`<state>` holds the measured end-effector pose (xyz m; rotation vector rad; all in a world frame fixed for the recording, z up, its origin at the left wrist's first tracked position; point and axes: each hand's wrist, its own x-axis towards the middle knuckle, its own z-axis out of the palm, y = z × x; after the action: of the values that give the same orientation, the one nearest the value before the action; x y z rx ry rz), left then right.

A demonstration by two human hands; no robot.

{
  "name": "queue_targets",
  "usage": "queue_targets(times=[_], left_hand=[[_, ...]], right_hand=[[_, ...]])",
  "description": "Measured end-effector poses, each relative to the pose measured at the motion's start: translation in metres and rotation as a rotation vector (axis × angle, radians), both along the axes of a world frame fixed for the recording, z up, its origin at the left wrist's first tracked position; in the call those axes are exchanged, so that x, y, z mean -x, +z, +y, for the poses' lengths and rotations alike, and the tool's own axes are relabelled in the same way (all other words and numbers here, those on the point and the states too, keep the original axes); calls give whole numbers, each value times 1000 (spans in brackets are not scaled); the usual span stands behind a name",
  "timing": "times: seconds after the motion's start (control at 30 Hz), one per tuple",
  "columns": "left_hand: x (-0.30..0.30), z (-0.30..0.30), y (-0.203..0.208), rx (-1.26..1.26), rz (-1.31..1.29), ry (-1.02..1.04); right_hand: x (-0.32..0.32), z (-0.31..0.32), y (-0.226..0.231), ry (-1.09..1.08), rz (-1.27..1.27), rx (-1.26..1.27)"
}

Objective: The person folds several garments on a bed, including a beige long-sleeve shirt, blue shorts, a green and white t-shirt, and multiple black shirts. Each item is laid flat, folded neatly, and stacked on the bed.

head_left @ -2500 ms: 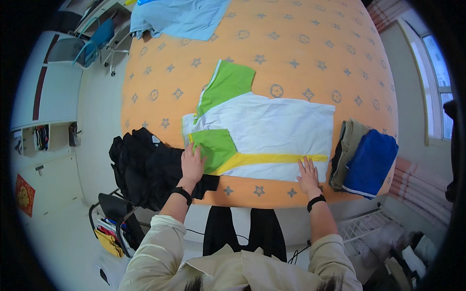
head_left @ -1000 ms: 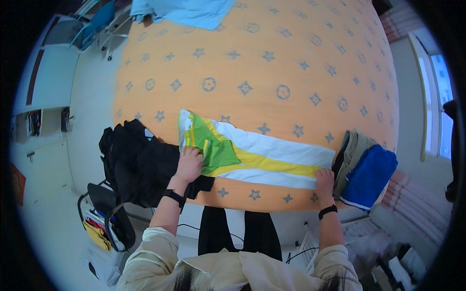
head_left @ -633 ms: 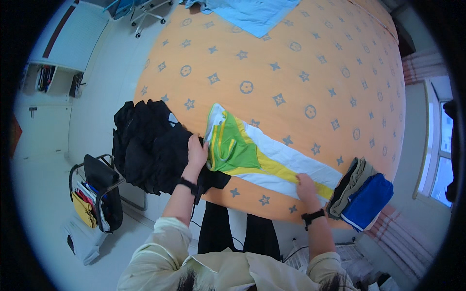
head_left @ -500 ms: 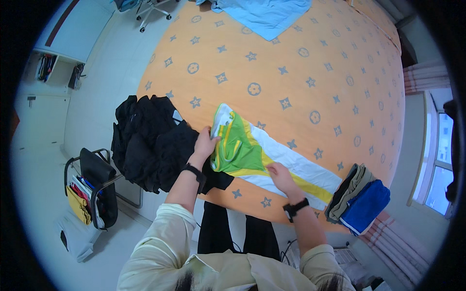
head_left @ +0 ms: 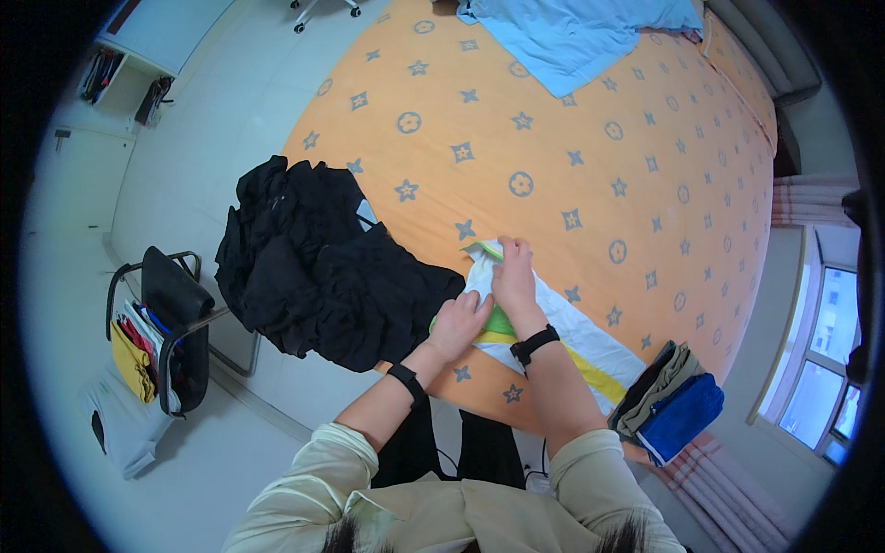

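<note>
A pair of white, green and yellow trousers (head_left: 604, 348) lies lengthwise along the near side of the bed, its legs stretching to the right. My right hand (head_left: 514, 276) is closed on the white and green cloth at the waist end. Beside it, lower and to the left, my left hand (head_left: 459, 324) has its fingers closed on the green part near the edge. My hands and forearms hide much of the green cloth. Just left of my left hand is a heap of black clothes (head_left: 313, 276), apparently touching the trousers' end.
On the bed's right edge stands a folded stack, with a blue garment (head_left: 680, 419) outermost. A light blue cloth (head_left: 562, 46) lies at the far side of the orange patterned bedsheet (head_left: 461, 189). Left on the floor is a black chair (head_left: 175, 290) holding folded clothes.
My right hand has moved up and left to the waist end, and my left hand right and down. The waist end is now bunched under my hands; the view has shifted.
</note>
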<state>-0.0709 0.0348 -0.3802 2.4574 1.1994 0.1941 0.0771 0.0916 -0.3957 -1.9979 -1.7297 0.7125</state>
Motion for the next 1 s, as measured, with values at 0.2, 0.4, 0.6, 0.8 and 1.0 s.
queue_targets(times=[0.2,0.4,0.6,0.8,1.0], left_hand=[[20,-18,0,310,-297,325],[29,-13,-26,225,-142,329],[46,-6,-33,116,-116,404],[48,-3,-29,90,-58,275],[42,-11,-18,88,-40,155]], right_hand=[[-37,14,-22,-59,50,153],[-43,31,-34,-656,1198,489],[-39,39,-30,-870,1505,494],[-51,42,-11,-204,910,686],[-54,51,-14,195,267,538]])
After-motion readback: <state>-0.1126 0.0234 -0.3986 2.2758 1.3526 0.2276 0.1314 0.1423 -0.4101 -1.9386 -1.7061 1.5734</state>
